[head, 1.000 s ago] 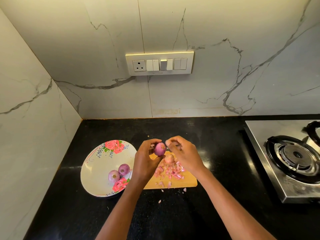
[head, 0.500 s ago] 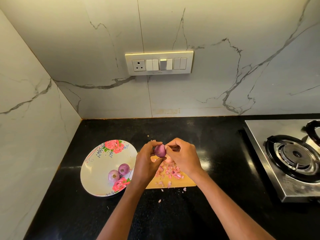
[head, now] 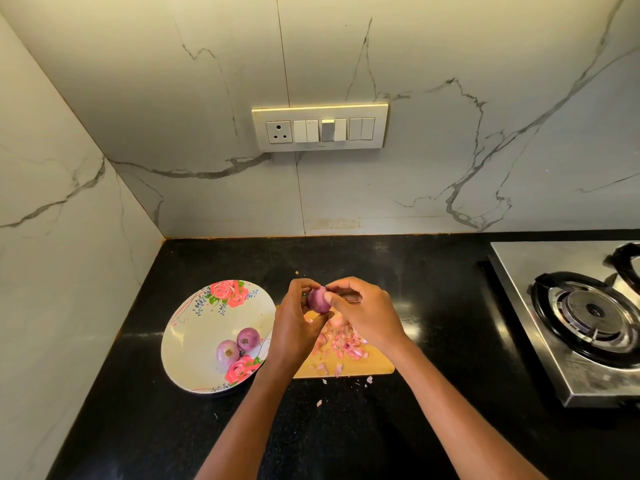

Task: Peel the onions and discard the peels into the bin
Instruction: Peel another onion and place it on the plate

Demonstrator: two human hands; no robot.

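Both hands' curled fingers (head: 304, 284) grip one smooth round purple onion (head: 318, 300) above papery pink peels (head: 346, 342).

Both hands (head: 332, 317) raised together, fingers curled.

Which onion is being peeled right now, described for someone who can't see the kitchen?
On the black counter, above the wooden chopping board, both hands meet. The purple onion pinched between them is the one; the other two lie in the floral plate.
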